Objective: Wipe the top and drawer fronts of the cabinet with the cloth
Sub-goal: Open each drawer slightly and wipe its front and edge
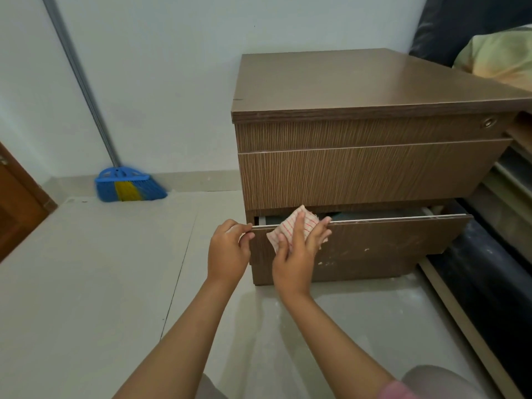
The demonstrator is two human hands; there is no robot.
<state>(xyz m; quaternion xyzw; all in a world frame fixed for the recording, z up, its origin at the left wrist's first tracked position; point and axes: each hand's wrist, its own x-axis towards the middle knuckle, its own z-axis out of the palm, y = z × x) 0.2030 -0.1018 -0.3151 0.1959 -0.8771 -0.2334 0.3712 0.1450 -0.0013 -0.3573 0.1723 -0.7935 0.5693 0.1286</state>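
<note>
A brown wood-grain cabinet (371,174) stands on the floor against the wall, with a bare top (354,79) and three drawer fronts. Its bottom drawer (383,240) is pulled out a little, and dark contents show in the gap. My left hand (227,251) pinches the top left corner of that drawer front. My right hand (299,251) presses a white cloth with red stripes (293,223) flat against the drawer's upper edge near its left end. The palm hides part of the cloth.
A blue and yellow broom (126,185) leans against the wall at the left. A brown door (17,205) is at the far left edge. A bed with a dark mattress (483,280) and a pillow (501,56) lies right of the cabinet. Pale floor tiles (100,269) spread in front.
</note>
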